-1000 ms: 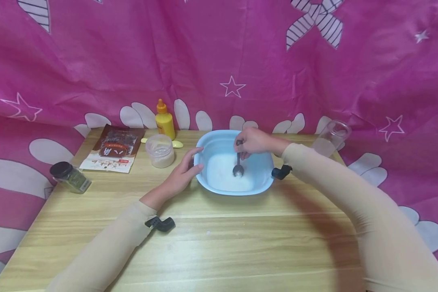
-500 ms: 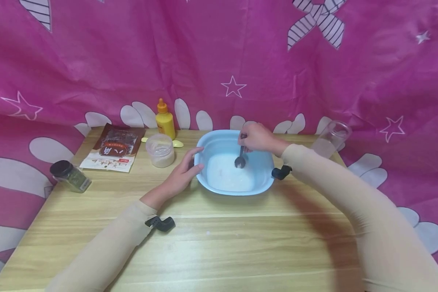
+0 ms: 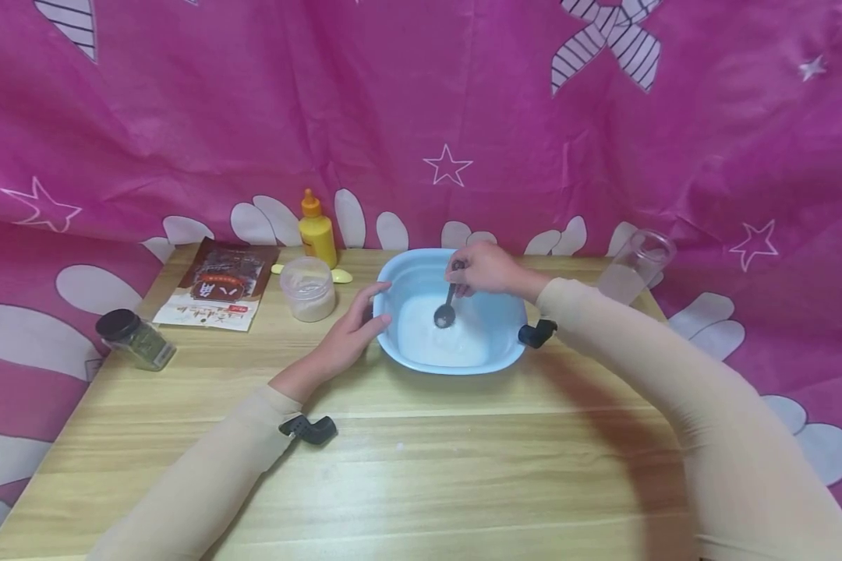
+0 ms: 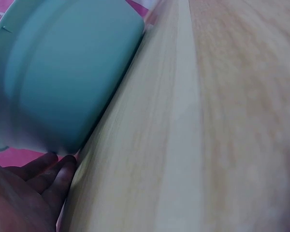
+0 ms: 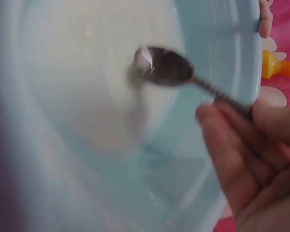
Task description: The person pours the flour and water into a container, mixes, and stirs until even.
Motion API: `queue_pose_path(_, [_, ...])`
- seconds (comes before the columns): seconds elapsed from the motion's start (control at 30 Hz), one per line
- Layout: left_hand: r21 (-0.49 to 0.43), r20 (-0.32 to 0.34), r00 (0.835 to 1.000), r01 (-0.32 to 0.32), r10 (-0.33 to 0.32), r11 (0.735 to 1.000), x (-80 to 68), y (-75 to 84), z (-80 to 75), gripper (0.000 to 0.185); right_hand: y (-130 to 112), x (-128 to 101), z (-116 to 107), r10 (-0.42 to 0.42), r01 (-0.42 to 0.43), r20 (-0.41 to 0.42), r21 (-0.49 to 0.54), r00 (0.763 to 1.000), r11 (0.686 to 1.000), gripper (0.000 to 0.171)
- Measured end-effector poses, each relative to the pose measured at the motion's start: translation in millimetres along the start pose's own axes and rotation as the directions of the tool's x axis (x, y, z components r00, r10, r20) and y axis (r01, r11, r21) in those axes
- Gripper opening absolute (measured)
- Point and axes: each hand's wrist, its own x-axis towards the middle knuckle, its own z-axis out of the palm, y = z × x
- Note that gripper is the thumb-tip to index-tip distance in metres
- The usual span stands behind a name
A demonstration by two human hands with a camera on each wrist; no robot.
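A light blue plastic basin (image 3: 414,362) holds milky white contents (image 3: 428,343). At its left side my left hand (image 3: 344,339) holds the basin, thumb at the rim and fingers against the outer wall; the left wrist view shows these fingers (image 4: 43,181) low beside the wall. My right hand (image 3: 487,269) reaches over the far right of the basin and pinches a dark metal spoon (image 3: 445,315) by its handle. Bowl end down, the spoon is inside the basin, close over the white contents. A small white bit shows at the tip of the spoon (image 5: 166,67) in the right wrist view.
Left of the basin stand a clear tub (image 3: 309,292) of pale powder, a yellow squeeze bottle (image 3: 318,238) and a pale yellow spoon (image 3: 341,276). Farther left are a brown-and-white packet (image 3: 217,284) and a black-lidded jar (image 3: 136,339). A clear cup (image 3: 635,265) is at the back right.
The right hand has swept the spoon about within the basin, first away and slightly right, then back to the left. The left hand and the basin have stayed in place.
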Motion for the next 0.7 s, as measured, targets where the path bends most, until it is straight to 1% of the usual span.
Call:
queue_pose_path(0.07, [0.002, 0.001, 1.0, -0.001, 0.001, 1.0, -0.1, -0.7, 0.0, 0.06, 0, 0, -4, 0.019, -0.02, -0.02, -0.083, 1.0, 0.996, 0.019])
queue_pose_path(0.13, [0.004, -0.001, 1.0, 0.001, -0.001, 1.0, -0.1, -1.1, -0.1, 0.06, 1, -1, -6, 0.027, -0.025, 0.013, -0.134, 1.0, 0.991, 0.019])
queue_pose_path(0.17, [0.008, -0.002, 1.0, 0.002, -0.002, 1.0, -0.2, -1.3, -0.3, 0.06, 1, -1, -7, 0.023, -0.016, 0.047, -0.14, 0.999, 0.99, 0.019])
queue_pose_path(0.23, [0.014, -0.004, 1.0, 0.004, -0.004, 1.0, -0.2, -1.4, -0.5, 0.059, 2, -1, -6, -0.002, 0.016, 0.131, -0.105, 0.991, 0.994, 0.019])
queue_pose_path(0.3, [0.016, -0.003, 1.0, 0.005, -0.005, 1.0, 0.1, -1.0, -0.4, 0.059, 2, -1, -3, -0.03, 0.038, 0.202, -0.038, 0.979, 0.999, 0.019])
queue_pose_path(0.37, [0.02, -0.003, 1.0, 0.003, -0.003, 1.0, 0.1, -1.5, -0.9, 0.059, 0, 0, 1, -0.055, 0.048, 0.238, 0.035, 0.97, 0.998, 0.019])
queue_pose_path(0.4, [0.021, -0.003, 1.0, 0.002, -0.002, 1.0, 0.1, -1.9, -1.0, 0.059, 0, 1, 4, -0.065, 0.051, 0.238, 0.067, 0.969, 0.996, 0.018])
queue_pose_path(0.47, [0.019, -0.004, 1.0, 0.0, 0.0, 1.0, -0.1, -2.6, -1.0, 0.059, -2, 3, 7, -0.066, 0.046, 0.204, 0.103, 0.977, 0.994, 0.017])
queue_pose_path(0.53, [0.016, -0.004, 1.0, 0.0, 0.0, 1.0, -0.2, -2.9, -1.0, 0.059, -3, 6, 8, -0.071, 0.056, 0.14, 0.105, 0.988, 0.993, 0.016])
queue_pose_path(0.6, [0.012, -0.005, 1.0, 0.0, 0.0, 1.0, -0.2, -2.6, -0.9, 0.059, -3, 8, 6, -0.07, 0.067, 0.058, 0.053, 0.996, 0.996, 0.015])
queue_pose_path(0.67, [0.011, -0.002, 1.0, -0.001, 0.001, 1.0, -0.1, -2.1, -1.1, 0.059, -3, 9, 3, -0.056, 0.056, -0.019, -0.03, 0.998, 0.998, 0.014])
queue_pose_path(0.7, [0.011, 0.001, 1.0, -0.001, 0.001, 1.0, 0.2, -1.7, -1.2, 0.059, -3, 8, 1, -0.048, 0.045, -0.044, -0.072, 0.998, 0.996, 0.014])
